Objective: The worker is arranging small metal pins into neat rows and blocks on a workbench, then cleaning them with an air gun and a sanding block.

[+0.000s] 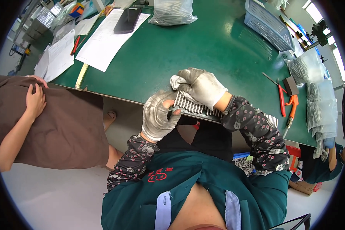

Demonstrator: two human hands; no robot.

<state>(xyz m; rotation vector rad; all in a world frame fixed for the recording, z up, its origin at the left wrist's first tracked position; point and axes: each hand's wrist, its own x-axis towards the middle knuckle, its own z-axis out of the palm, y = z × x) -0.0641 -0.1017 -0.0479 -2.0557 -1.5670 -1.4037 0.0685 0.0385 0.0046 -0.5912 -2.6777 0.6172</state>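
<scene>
At the table's near edge lies a rack with a row of slim metal pins (190, 106), side by side. My left hand (157, 115), in a worn grey-white glove with bare thumb and fingertip showing, closes around the rack's left end. Over the pins, my right hand (203, 87) is gloved too, its fingers curled on what looks like a crumpled white cloth (176, 82). Part of the row is hidden under the right hand and forearm; more pins (271, 119) show beyond the patterned sleeve.
On the green table (142, 65) are papers (103, 42), a phone (127, 20), a red pen (76, 45) and a bag of metal pieces (172, 11). To the right are a blue basket (268, 28), orange-handled pliers (292, 107) and filled bags (320, 103). A person (50, 122) sits at left.
</scene>
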